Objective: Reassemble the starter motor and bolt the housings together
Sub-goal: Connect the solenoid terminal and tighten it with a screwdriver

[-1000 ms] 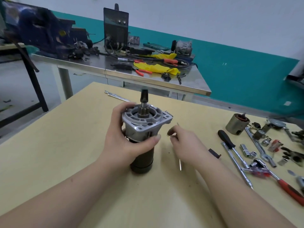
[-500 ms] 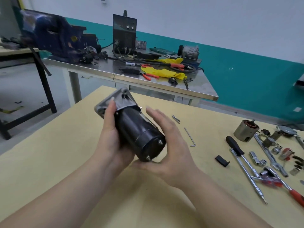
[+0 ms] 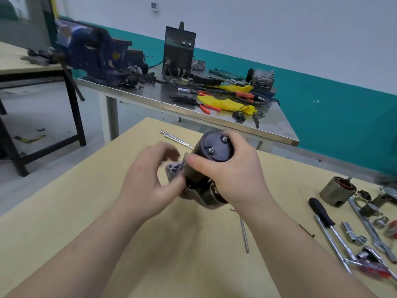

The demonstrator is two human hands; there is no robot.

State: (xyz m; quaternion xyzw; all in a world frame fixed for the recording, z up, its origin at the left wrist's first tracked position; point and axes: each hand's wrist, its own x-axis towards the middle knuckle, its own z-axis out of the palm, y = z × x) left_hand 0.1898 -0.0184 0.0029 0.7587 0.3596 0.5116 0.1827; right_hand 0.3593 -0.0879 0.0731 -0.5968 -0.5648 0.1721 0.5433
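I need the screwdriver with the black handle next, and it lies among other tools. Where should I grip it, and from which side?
Grip the black handle of the screwdriver, coming from above on its left side. The handle end points away from the clutter, with bare table beside it, while its shaft runs down among the sockets and ratchet.

– The starter motor (image 3: 211,160): what is it made of?
– A matt black body with two bright metal bolt heads on its end cap; the housing (image 3: 173,172) looks like dull grey cast metal.
– And the table (image 3: 86,211)?
– Pale wood, smooth and matt. The far bench (image 3: 277,127) is brushed steel with a soft sheen; the sockets and ratchet (image 3: 369,257) are glossy chrome.
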